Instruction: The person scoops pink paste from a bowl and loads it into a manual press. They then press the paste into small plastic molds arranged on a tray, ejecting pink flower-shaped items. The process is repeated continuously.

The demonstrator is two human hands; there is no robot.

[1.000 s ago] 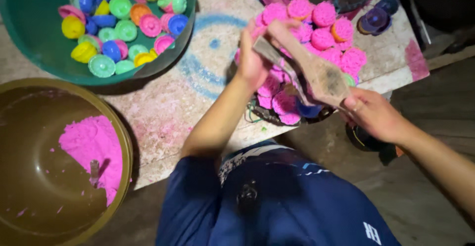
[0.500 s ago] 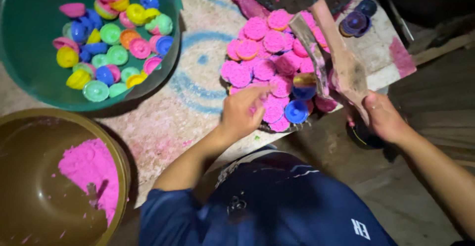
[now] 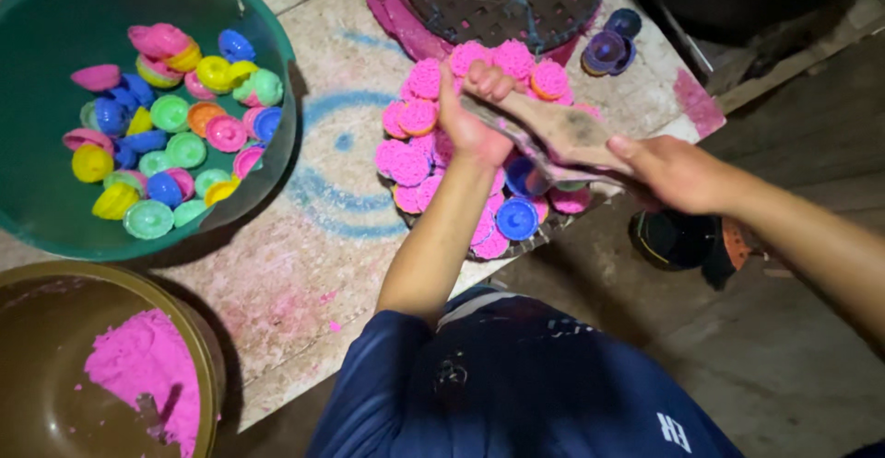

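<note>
My left hand (image 3: 475, 112) is closed over a small mould above a cluster of pink moulded cakes (image 3: 415, 149) on a low table (image 3: 304, 264). My right hand (image 3: 678, 172) grips a flat wooden paddle (image 3: 562, 131) whose far end rests against my left fist. A few blue moulds (image 3: 518, 218) sit among the pink cakes under the paddle. What exactly the left fist holds is mostly hidden by the fingers.
A green tub (image 3: 267, 158) at the left holds several small coloured moulds (image 3: 171, 135). A brown basin (image 3: 55, 393) with pink powder (image 3: 143, 375) stands at the lower left. A dark perforated tray (image 3: 502, 2) and purple moulds (image 3: 613, 43) lie at the back.
My left hand has moved up from the near side of the cluster to its far part and closed into a fist. The paddle has swung down from upright until it lies flat against that fist.
</note>
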